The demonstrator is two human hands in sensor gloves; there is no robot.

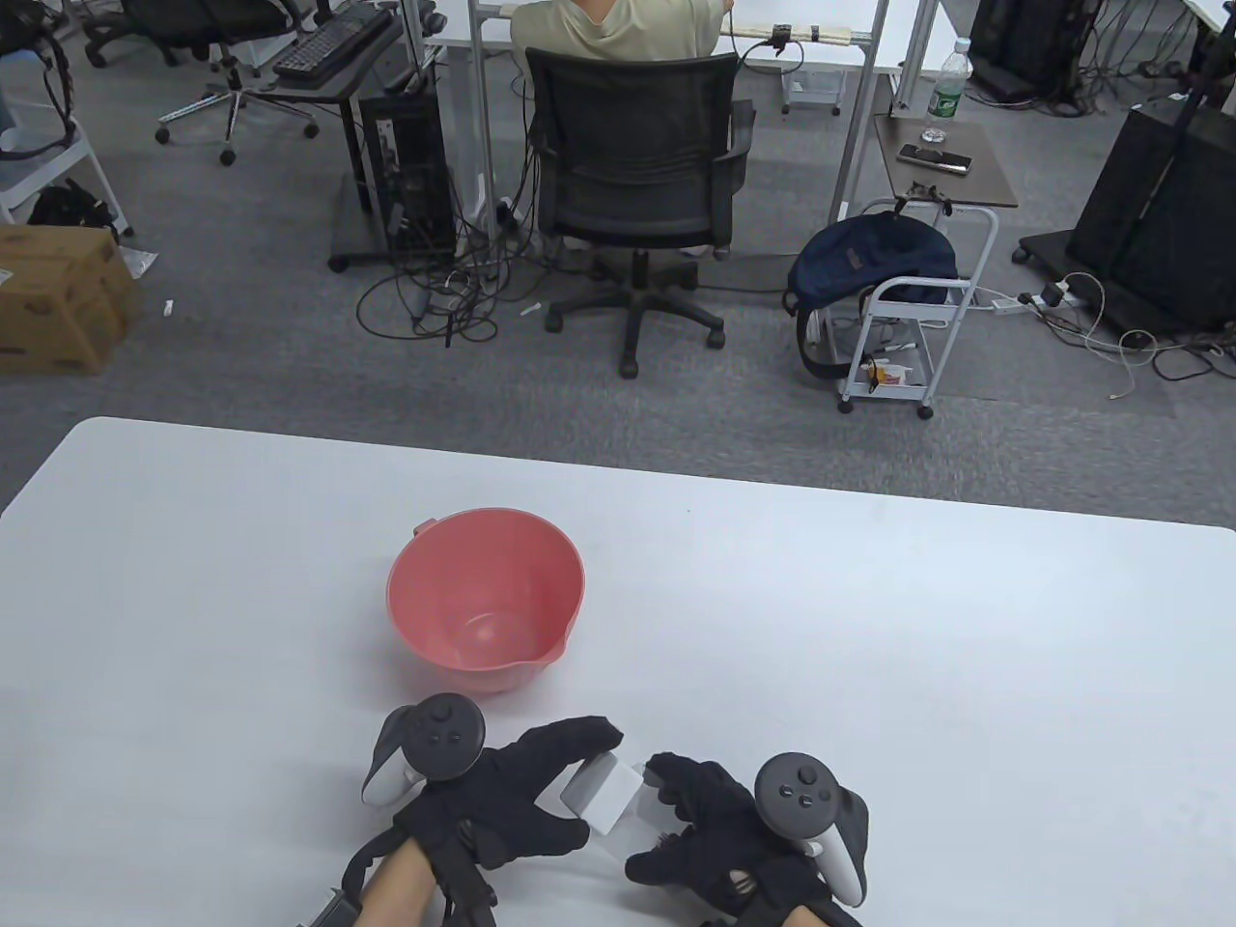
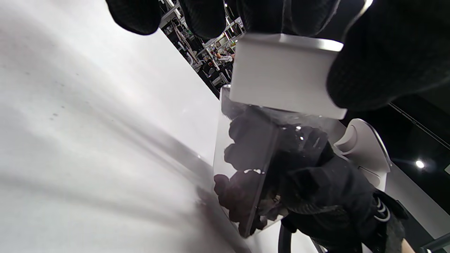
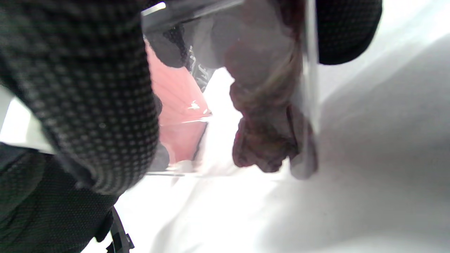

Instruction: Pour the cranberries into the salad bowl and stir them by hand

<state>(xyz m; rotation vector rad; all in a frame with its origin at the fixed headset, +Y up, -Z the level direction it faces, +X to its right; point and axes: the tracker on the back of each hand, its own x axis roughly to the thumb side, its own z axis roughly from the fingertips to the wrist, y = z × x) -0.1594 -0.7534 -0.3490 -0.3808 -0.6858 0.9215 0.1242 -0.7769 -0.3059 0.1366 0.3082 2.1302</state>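
An empty pink salad bowl [image 1: 486, 599] stands on the white table [image 1: 966, 657], just beyond both hands. Near the front edge, a small clear container [image 2: 242, 168] with dark cranberries [image 2: 235, 196] at its bottom rests on the table. My left hand [image 1: 591, 784] grips its white lid [image 1: 606, 794] from above, fingers and thumb curled round the lid [image 2: 284, 75]. My right hand [image 1: 657, 816] holds the container's clear body from the right side. In the right wrist view the cranberries [image 3: 267, 137] show through the clear wall, with the pink bowl [image 3: 175, 102] behind.
Beyond the table's far edge lies grey carpet with a black office chair [image 1: 637, 183] where a person sits, a white cart [image 1: 912, 319] with a dark backpack, and a cardboard box [image 1: 58, 299] at the left.
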